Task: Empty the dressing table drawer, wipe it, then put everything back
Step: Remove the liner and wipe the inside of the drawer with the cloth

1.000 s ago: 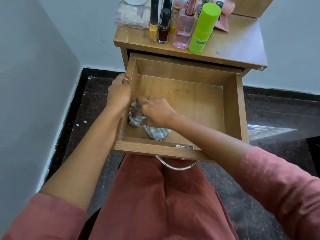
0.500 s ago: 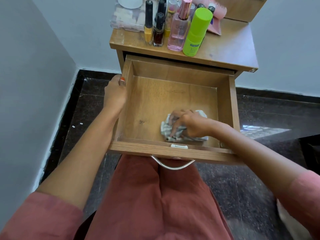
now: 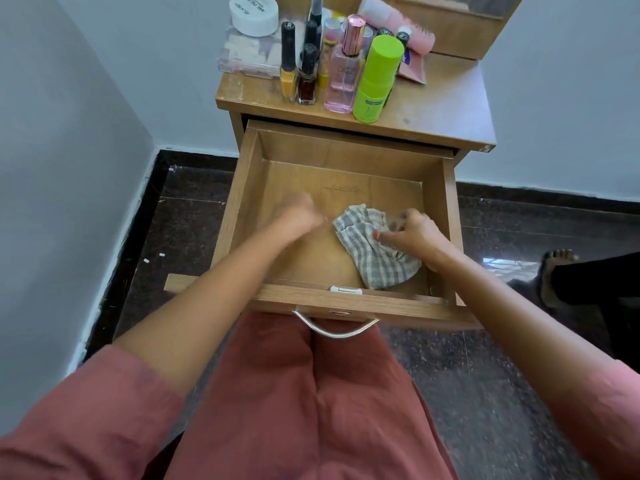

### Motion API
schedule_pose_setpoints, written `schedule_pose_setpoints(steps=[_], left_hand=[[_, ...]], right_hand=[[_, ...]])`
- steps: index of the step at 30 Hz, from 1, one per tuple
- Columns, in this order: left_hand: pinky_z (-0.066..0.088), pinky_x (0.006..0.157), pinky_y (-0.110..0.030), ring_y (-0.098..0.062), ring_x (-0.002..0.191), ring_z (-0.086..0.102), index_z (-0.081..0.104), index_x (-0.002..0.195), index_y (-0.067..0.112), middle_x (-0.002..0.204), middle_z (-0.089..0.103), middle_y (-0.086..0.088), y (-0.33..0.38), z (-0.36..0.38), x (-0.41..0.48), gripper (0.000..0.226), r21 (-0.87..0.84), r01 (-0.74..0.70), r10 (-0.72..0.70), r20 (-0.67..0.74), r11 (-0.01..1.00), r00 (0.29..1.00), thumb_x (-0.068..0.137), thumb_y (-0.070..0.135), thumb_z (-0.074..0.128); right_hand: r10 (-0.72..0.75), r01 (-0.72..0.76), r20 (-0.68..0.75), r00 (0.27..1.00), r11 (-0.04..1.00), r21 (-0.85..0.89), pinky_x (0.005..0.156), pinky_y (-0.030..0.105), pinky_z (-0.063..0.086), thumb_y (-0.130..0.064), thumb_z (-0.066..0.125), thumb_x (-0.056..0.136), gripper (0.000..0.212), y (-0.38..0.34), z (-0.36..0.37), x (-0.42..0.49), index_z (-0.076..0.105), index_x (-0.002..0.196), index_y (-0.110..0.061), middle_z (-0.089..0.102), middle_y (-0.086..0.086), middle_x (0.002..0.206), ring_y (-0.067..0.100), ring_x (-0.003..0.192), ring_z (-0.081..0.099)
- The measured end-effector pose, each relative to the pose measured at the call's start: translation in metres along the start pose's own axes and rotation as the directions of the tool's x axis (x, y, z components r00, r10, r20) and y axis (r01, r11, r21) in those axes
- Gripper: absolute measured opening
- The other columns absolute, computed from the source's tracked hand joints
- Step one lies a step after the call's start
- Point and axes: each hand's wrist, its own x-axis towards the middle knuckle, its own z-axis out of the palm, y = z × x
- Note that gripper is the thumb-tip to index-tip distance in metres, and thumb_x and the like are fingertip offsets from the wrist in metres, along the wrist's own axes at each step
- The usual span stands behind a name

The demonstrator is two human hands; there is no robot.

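The wooden drawer (image 3: 449, 209) is pulled fully out of the dressing table (image 3: 446, 98) and fills the middle of the frame, its metal handle (image 3: 335, 330) hanging over the person's rust-coloured lap at lower centre. A crumpled grey-and-white checked cloth (image 3: 369, 252) lies on the drawer floor in the right half, reaching down to the front wall. The right hand (image 3: 414, 233) sits on the cloth's right edge with its fingers and thumb bunched into the fabric, grasping it. The left hand (image 3: 298, 220) is inside the drawer at left of centre, just beside the cloth but apart from it; it is smeared by motion, so whether it is clenched or relaxed cannot be told. On the tabletop at upper centre stand a lime-green bottle (image 3: 376, 77), a pink perfume bottle (image 3: 343, 72), a yellow nail polish (image 3: 288, 65) and a dark nail polish (image 3: 308, 79), with a white jar (image 3: 254, 12) resting on a clear case (image 3: 242, 58) behind them. At the right edge a bare foot (image 3: 554, 271) rests on the dark polished floor (image 3: 485, 393).
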Motion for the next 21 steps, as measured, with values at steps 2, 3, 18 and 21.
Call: schedule_pose_setpoints(steps=[2,3,18,21], left_hand=[[0.052,0.067,-0.023,-0.012,0.064,0.059,0.056,0.11,0.0,0.075,0.06,-0.005,0.005,0.015,0.005,0.035,-0.09,0.076,-0.057,0.2,0.993,0.978,0.088,0.027,0.06],[0.051,0.064,-0.02,-0.01,0.061,0.057,0.055,0.11,0.001,0.072,0.057,-0.004,0.008,0.02,0.007,0.037,-0.102,0.085,-0.059,0.232,0.991,0.971,0.087,0.028,0.061],[0.049,0.073,-0.025,-0.015,0.093,0.057,0.048,0.119,0.009,0.113,0.058,-0.005,0.02,0.034,0.005,0.028,-0.521,0.135,-0.045,0.182,0.843,0.982,0.092,0.016,0.052],[0.047,0.082,-0.031,-0.021,0.106,0.056,0.041,0.125,0.01,0.121,0.056,-0.008,0.023,0.03,0.002,0.03,-0.588,0.17,-0.057,0.205,0.791,0.977,0.096,0.019,0.044]], right_hand=[[-0.002,0.001,0.027,1.0,1.0,0.018,0.089,0.037,0.05,-0.043,0.064,0.08,0.059,0.0,0.001,-0.002,0.045,0.122,-0.005,0.046,0.015,0.128,0.026,0.108,0.053],[-0.006,0.003,0.058,0.998,0.998,0.059,0.081,0.034,0.052,-0.046,0.064,0.08,0.058,-0.001,0.002,-0.002,0.048,0.119,-0.007,0.048,0.014,0.126,0.024,0.103,0.055],[0.073,-0.238,0.352,0.933,0.859,0.453,0.066,0.021,0.049,-0.018,0.067,0.081,0.022,0.003,0.005,0.001,0.06,0.102,-0.012,0.066,0.002,0.092,0.011,0.079,0.061],[0.128,-0.27,0.299,0.946,0.821,0.502,0.063,0.019,0.045,-0.023,0.065,0.083,0.021,0.005,0.003,0.003,0.06,0.1,-0.013,0.062,0.006,0.099,0.01,0.078,0.054]])
